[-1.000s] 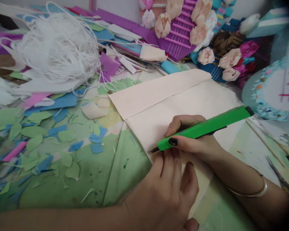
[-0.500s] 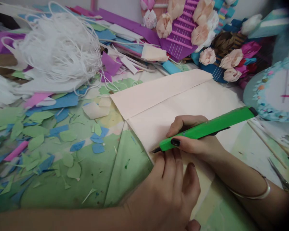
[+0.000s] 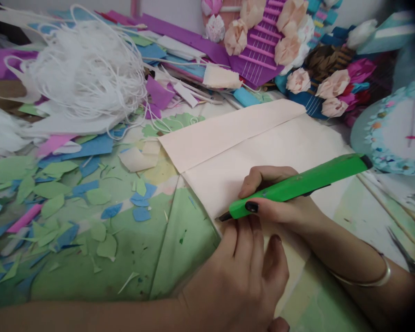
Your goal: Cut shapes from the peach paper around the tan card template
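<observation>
The head view shows the right hand (image 3: pixel 293 216) closed around a green cutter knife (image 3: pixel 307 180); the left hand (image 3: pixel 240 272) rests with extended fingers on a pale paper sheet (image 3: pixel 280 143). The knife slopes from upper right to lower left, its tip near the sheet's left edge, just beyond the left fingertips. No writing is readable on it.

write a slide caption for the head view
The right hand holds a green cutter to pale paper, the left hand beside its tip.
</observation>
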{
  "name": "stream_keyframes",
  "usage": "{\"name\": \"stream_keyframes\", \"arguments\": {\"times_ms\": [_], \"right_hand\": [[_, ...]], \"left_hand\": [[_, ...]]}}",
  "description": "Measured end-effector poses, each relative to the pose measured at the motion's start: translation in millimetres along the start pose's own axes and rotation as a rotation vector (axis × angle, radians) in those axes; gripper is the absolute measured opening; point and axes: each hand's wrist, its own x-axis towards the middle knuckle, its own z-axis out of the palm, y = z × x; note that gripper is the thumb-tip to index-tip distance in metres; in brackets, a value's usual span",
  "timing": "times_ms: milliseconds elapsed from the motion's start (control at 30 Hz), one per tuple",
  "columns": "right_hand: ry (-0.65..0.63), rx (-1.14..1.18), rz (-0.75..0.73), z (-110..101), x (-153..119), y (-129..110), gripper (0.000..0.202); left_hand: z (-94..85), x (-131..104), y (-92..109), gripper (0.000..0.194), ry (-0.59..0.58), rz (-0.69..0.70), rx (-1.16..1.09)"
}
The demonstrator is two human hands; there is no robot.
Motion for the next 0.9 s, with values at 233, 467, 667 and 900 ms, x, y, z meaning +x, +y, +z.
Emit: {"name": "stream_keyframes", "arguments": {"times_ms": [233,467,667,900], "right_hand": [[0.049,0.016,0.009,-2.0,-0.8,3.1,0.014],[0.047,-0.011,0.011,0.1,0.3,-1.0,0.016],[0.039,-0.018,0.003,-1.1,-0.1,0.7,0.014],[0.072,-0.018,0.006,-4.3,0.3,1.8,0.013]], "left_hand": [[0.5,-0.2,0.2,0.069,0.011,-0.01,0.006],[0.1,0.0,-0.4,0.066,0.028,-0.018,-0.008],[1.6,-0.1,0.7,0.067,0.014,-0.013,-0.008],[0.8,0.7,0.4,0.067,0.041,-0.014,0.008]]}}
